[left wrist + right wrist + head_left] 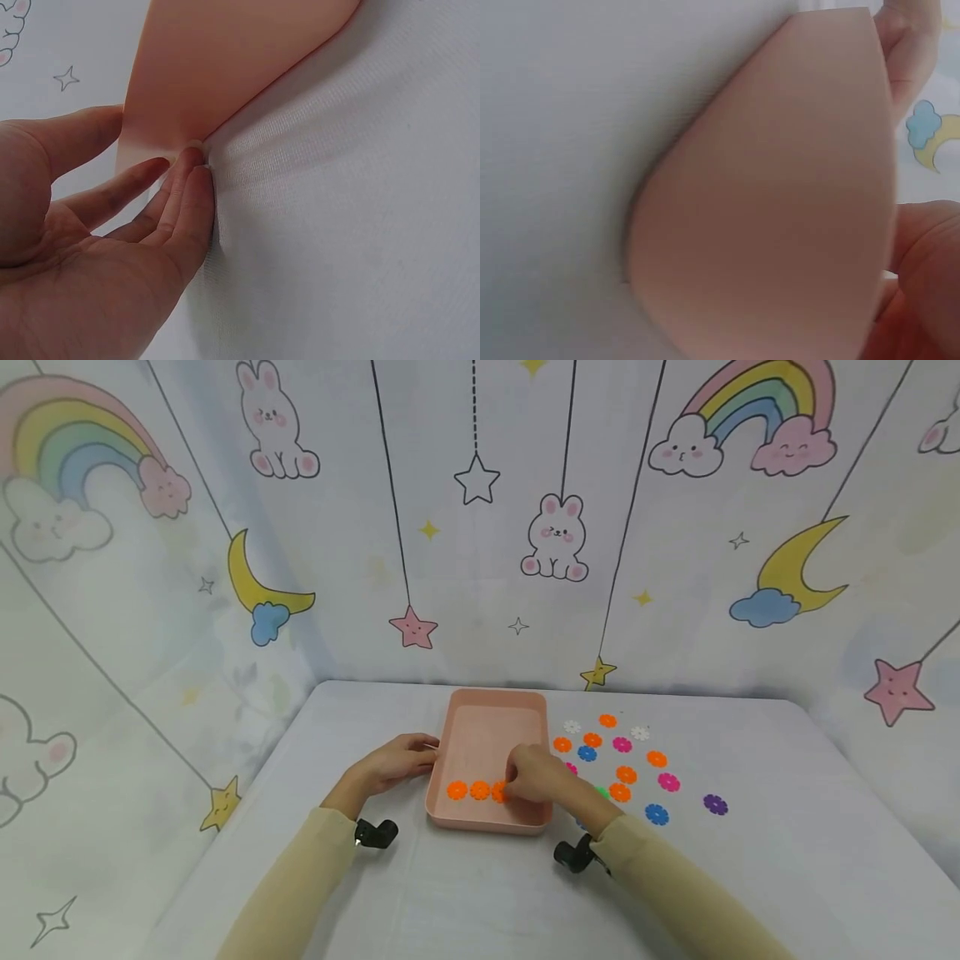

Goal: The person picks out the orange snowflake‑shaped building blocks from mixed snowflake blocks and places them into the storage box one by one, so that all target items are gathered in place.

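A pink tray (pixel 491 727) lies on the white table, with a row of orange flower-shaped discs (pixel 457 790) along its near end. My left hand (pixel 397 763) is at the tray's left side. In the left wrist view its fingertips (pixel 199 176) touch the outer wall low down, and the thumb meets the rim. Over the tray's near right part, my right hand (pixel 536 774) has curled fingers and pinches the rightmost orange disc (pixel 499 792) of the row, partly covering it. In the right wrist view the tray wall (pixel 765 187) hides the fingertips.
Right of the tray several loose flower-shaped discs lie scattered: orange (pixel 626 774), pink (pixel 669 782), blue (pixel 657 814), white (pixel 640 733) and a purple one (pixel 716 804) farthest right. A green one (pixel 602 792) is partly hidden by my right forearm. A patterned curtain (pixel 480 568) hangs behind the table.
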Demonstrator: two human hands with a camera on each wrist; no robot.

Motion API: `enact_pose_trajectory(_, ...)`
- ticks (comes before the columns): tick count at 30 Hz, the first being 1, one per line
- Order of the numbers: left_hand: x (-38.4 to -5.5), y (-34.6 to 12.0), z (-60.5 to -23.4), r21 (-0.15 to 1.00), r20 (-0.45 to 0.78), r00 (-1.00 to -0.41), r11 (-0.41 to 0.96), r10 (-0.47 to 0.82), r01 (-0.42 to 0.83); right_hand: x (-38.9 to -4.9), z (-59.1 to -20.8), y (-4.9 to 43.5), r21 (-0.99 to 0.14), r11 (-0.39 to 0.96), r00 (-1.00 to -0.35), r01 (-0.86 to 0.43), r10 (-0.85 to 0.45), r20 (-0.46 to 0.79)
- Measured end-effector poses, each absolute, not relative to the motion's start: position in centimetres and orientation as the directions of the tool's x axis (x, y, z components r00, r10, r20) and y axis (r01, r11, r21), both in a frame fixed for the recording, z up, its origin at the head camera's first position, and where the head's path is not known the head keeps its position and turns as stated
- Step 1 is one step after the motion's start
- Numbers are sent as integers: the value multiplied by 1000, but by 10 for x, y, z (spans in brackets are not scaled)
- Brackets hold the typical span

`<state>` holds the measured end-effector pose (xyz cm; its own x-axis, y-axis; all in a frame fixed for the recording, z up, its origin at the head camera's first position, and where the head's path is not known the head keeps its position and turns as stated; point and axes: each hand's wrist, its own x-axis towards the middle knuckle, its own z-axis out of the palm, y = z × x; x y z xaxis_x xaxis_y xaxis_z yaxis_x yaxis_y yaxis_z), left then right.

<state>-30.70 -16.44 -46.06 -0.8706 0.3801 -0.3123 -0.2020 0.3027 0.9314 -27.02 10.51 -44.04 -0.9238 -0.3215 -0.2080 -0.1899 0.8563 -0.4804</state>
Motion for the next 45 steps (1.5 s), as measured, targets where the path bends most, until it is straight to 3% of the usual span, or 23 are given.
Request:
enact_pose_trajectory(5,-307,-164,-460,930,-311,-870,313,382,-195,-269,-430,101,-428,891,-910,-152,-295,-290)
enact_pose_trajectory(12,-306,-164,-457,928,-315,-870,314,380,-199,-266,-423,100,-414,899,-910,-145,-285,-300)
enact_pose_trajectory(24,-308,-165,-461,930,-316,-868,308,384,-202,-259,-417,122,-566,790,-900,-235,-397,-180)
enact_pose_trajectory(33,-305,-164,-458,928,-320,-870,307,375,-209,-252,-413,174,-651,637,-835,-412,-551,-10)
enact_pose_trajectory(45,-305,-164,-456,922,-327,-868,326,374,-207,-256,-406,274,-570,739,-920,-359,-383,82)
